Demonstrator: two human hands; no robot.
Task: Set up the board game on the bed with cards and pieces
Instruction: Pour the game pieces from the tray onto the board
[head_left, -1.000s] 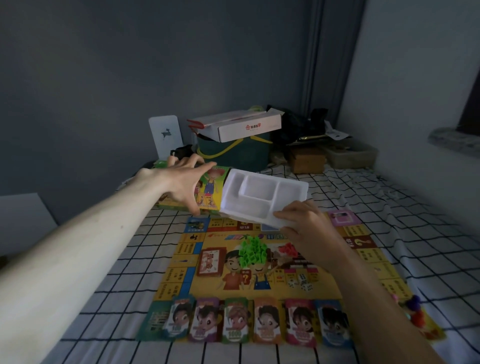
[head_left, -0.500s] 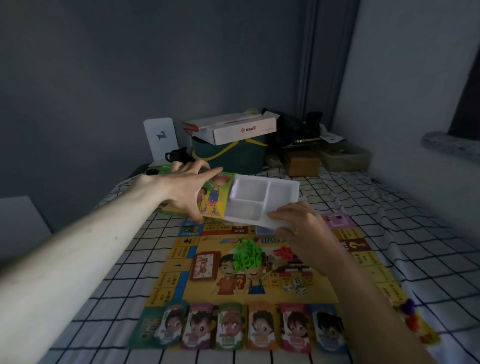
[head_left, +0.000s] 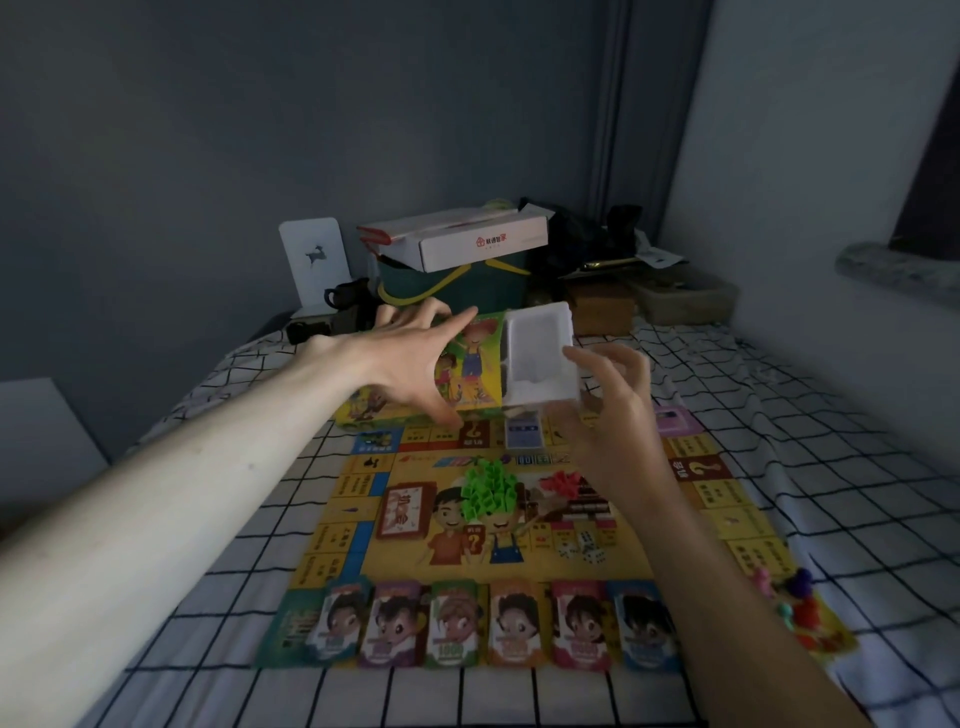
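The right hand (head_left: 613, 410) holds the white plastic tray (head_left: 540, 358) by its near right edge, tilted above the far end of the game board (head_left: 363, 499), while the left hand (head_left: 410, 358), fingers spread, reaches over the game box (head_left: 467, 374) beside it.

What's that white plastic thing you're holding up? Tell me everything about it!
The white tray looks like thin moulded plastic with rounded corners and sunken compartments, which look empty. It is tipped up on end above the far edge of the game board, its hollow side facing the camera. The right hand holds its lower right edge. The left hand hovers spread beside it, in front of the colourful box, not touching the tray.
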